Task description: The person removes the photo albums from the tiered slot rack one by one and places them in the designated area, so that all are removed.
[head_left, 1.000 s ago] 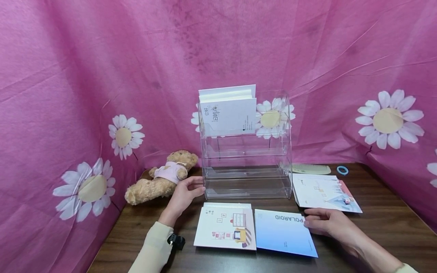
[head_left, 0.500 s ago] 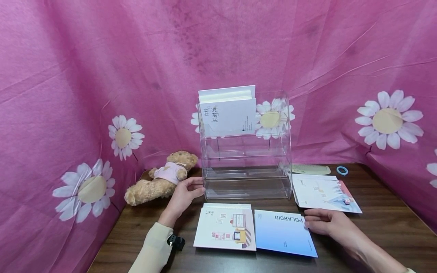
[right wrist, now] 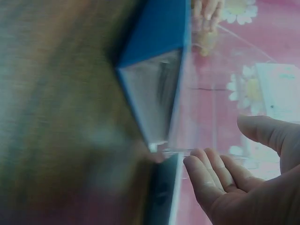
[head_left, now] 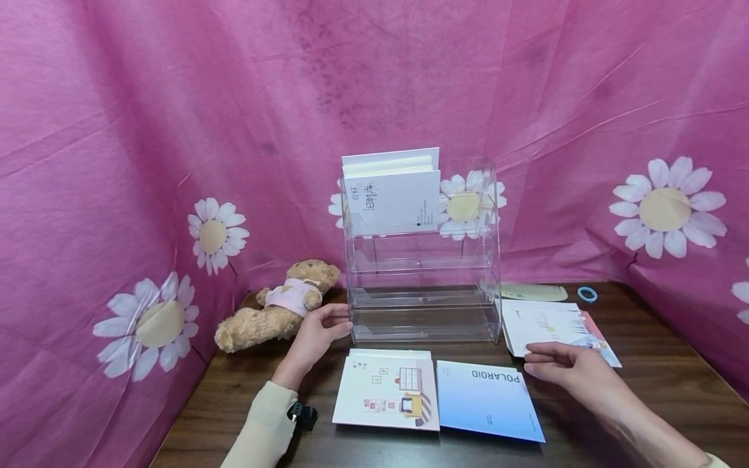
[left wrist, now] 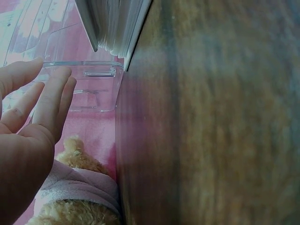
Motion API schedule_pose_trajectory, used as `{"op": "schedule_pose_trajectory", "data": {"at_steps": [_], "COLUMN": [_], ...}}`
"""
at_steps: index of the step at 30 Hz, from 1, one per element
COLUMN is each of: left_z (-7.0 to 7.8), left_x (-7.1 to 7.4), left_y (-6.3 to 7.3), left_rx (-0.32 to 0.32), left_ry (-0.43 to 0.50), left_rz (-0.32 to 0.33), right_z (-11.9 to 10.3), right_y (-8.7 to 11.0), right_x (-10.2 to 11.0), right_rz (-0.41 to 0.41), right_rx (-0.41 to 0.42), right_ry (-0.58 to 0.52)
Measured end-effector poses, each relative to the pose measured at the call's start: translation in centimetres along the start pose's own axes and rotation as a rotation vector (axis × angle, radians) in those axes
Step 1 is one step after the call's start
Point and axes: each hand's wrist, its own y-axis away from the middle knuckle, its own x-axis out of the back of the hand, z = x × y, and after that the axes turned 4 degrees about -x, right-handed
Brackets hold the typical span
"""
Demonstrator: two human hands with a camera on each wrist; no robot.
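A clear acrylic display rack with several tiers stands at the middle of the table. A white photo album sits upright at the left of its top tier. My left hand has its fingertips at the rack's lower left side, fingers extended. My right hand holds nothing, its fingers relaxed and thumb apart in the right wrist view. It overlaps the corner of a white album with a snowy picture and lies right of the blue POLAROID album. An illustrated white album lies left of the blue one.
A teddy bear in a pale pink top lies left of the rack, beside my left hand. Behind the snowy-picture album are a pale comb and a blue ring. A pink flowered cloth hangs behind and around the wooden table.
My right hand has moved slightly up and away from the blue album's edge, toward the snowy-picture album. The left hand stays at the rack.
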Motion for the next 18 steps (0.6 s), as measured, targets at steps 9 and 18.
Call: {"op": "schedule_pose_trajectory", "data": {"at_steps": [9,18], "left_z": [0.0,0.3], "left_x": [0.0,-0.2], "left_y": [0.1,0.1], "left_rx": [-0.009,-0.005], "left_ry": [0.001,0.004], "left_rz": [-0.001,-0.005], "right_z": [-4.8,-9.4], "right_y": [-1.6,-3.6], "right_x": [1.4,2.6], "right_rz": [0.073,0.036], "right_rx": [0.173,0.194], "right_ry": [0.056,-0.136]}}
